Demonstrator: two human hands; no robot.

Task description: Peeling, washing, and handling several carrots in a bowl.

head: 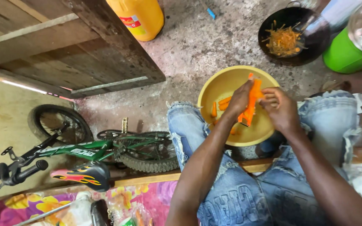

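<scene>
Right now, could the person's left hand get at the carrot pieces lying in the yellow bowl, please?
Probably yes: the left hand hovers directly over the yellow bowl, and the loose carrot pieces lie uncovered just beside it. It would first have to release the carrot that both hands hold.

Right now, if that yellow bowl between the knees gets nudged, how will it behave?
The yellow bowl looks like thin plastic holding only a few carrot pieces, so it is probably light and would slide easily on the concrete floor. Its wide, shallow shape suggests it is unlikely to tip. Both hands, left hand and right hand, work above it without bracing it.
</scene>
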